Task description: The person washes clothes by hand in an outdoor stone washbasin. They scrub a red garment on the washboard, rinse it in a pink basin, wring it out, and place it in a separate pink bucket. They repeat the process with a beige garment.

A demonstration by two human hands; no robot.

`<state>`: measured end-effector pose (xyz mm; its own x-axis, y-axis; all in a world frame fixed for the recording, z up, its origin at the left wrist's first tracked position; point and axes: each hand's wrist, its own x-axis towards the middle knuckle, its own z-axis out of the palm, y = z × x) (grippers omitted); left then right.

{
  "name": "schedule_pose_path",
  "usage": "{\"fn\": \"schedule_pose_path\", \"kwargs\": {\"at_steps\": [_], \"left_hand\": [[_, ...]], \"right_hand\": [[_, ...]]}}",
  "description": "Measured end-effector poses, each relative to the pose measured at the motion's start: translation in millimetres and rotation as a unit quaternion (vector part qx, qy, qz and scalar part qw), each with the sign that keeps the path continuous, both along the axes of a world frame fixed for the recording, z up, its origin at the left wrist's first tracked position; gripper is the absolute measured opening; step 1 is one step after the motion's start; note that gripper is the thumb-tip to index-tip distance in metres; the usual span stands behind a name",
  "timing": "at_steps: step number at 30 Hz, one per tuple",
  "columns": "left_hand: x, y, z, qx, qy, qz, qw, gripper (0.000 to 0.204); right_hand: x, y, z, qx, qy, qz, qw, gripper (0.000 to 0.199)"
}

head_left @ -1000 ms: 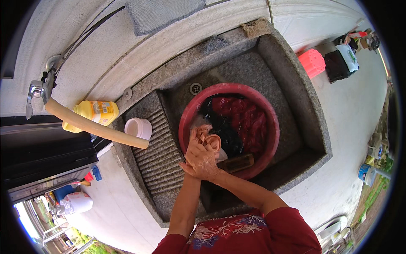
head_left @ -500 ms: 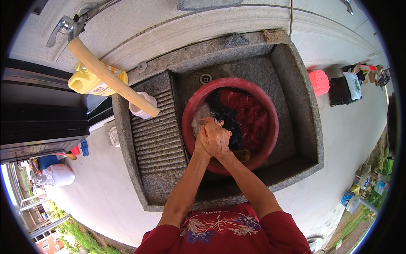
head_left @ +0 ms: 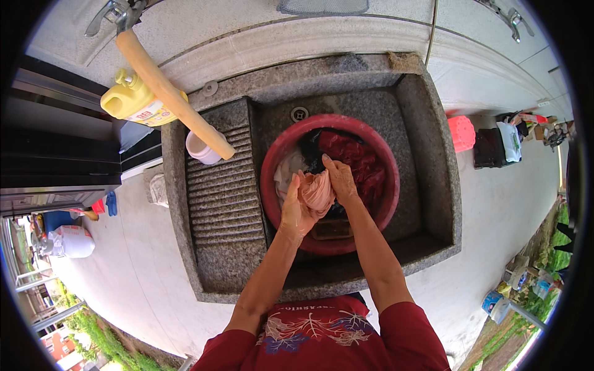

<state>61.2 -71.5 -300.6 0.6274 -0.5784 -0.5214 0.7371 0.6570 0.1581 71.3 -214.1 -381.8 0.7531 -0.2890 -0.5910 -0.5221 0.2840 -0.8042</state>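
Note:
A bunched pale pink cloth point(head_left: 317, 193) is gathered between my two hands, above a red plastic basin point(head_left: 268, 185). My left hand point(head_left: 294, 213) cups the cloth from its left side. On the other side, my right hand point(head_left: 341, 179) grips its edge with the thumb near the top. Wet clothes lie in the basin: a dark red garment point(head_left: 365, 162) at the right, dark fabric point(head_left: 312, 148) at the top and a whitish cloth point(head_left: 288, 170) at the left. A brownish oblong thing point(head_left: 331, 230) rests near the basin's front wall; its kind is unclear.
The basin stands in a grey stone sink point(head_left: 427, 154) with a ridged washboard point(head_left: 226, 213) at left. A tan tube point(head_left: 176, 102) hangs from a tap point(head_left: 117, 15) over a pale pink cup point(head_left: 201, 148). A yellow jug point(head_left: 139, 102) stands at the upper left.
My clasped hands have moved apart and slightly up, showing the pink cloth between them. The brownish thing in the basin is more exposed and sits further left. The view has shifted slightly.

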Motion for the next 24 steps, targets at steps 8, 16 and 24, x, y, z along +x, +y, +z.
{"fn": "schedule_pose_path", "kwargs": {"at_steps": [8, 16, 24], "left_hand": [[11.4, 47.1, -41.7, 0.389, -0.214, -0.079, 0.892, 0.024], [15.8, 48.1, -30.3, 0.542, -0.418, 0.051, 0.727, 0.017], [28.3, 19.4, -62.5, 0.039, -0.033, 0.140, 0.989, 0.034]], "right_hand": [[-32.3, -37.0, 45.4, 0.196, -0.169, 0.073, 0.963, 0.042], [-40.1, -38.7, 56.5, 0.007, -0.209, 0.073, 0.975, 0.019], [-33.8, 81.2, 83.2, -0.373, -0.341, 0.155, 0.848, 0.015]]}}
